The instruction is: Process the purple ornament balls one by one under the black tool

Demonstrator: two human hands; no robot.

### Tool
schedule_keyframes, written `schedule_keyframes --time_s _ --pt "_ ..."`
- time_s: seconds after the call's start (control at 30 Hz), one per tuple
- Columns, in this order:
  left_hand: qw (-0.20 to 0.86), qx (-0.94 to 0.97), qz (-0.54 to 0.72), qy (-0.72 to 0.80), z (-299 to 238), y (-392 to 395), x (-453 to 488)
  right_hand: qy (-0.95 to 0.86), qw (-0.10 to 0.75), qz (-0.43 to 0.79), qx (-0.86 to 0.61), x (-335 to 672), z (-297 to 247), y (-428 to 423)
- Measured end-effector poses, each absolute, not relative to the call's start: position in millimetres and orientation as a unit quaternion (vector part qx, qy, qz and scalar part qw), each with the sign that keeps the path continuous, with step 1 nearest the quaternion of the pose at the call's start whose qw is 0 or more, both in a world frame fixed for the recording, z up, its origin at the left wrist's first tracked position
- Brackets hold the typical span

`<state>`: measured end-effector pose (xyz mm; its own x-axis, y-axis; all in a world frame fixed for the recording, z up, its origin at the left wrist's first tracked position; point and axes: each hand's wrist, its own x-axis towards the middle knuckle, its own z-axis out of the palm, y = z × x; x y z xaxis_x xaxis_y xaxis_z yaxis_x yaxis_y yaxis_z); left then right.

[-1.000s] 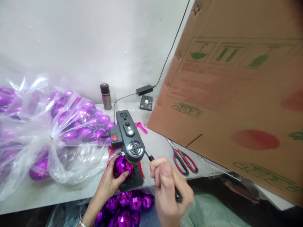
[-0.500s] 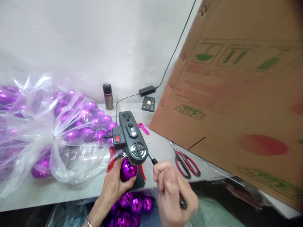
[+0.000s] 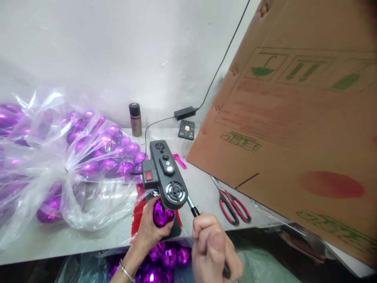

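My left hand is closed around a shiny purple faceted ball ornament, holding it under the front end of a black bench machine. The machine has a red switch, round vents and a black base. My right hand grips the black handle of the machine's lever, which slants down from the head's right side. Where the ball meets the machine's underside is hidden by the head. More purple faceted balls lie in clear plastic below the table edge.
A tied clear plastic bag of purple balls covers the table's left. Red-handled scissors lie right of the machine, beside a large leaning cardboard sheet. Behind are a brown bottle, a power adapter and a dark card.
My right hand and the lever handle sit slightly lower. The ball stays in my left hand under the machine's head, turned a little. The whole view has shifted slightly.
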<state>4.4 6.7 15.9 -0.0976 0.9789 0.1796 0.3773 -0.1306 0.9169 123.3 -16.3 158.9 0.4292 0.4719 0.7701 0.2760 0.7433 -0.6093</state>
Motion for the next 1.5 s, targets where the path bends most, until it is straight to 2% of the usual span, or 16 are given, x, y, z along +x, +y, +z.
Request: schedule_keyframes --time_s 0.37,0.7,1.5 --pt "0.287 0.61 0.459 0.579 9.8 6.1 5.0 -0.53 0.747 0.081 -0.394 131.9 137.1 -19.9" --pt "0.245 0.625 0.468 0.575 1.8 7.4 9.9 -0.469 0.78 0.09 -0.405 119.1 141.0 -17.3" --pt "0.263 0.617 0.468 0.575 -2.1 8.2 11.9 -0.485 0.798 0.095 -0.345 119.1 147.6 -9.6"
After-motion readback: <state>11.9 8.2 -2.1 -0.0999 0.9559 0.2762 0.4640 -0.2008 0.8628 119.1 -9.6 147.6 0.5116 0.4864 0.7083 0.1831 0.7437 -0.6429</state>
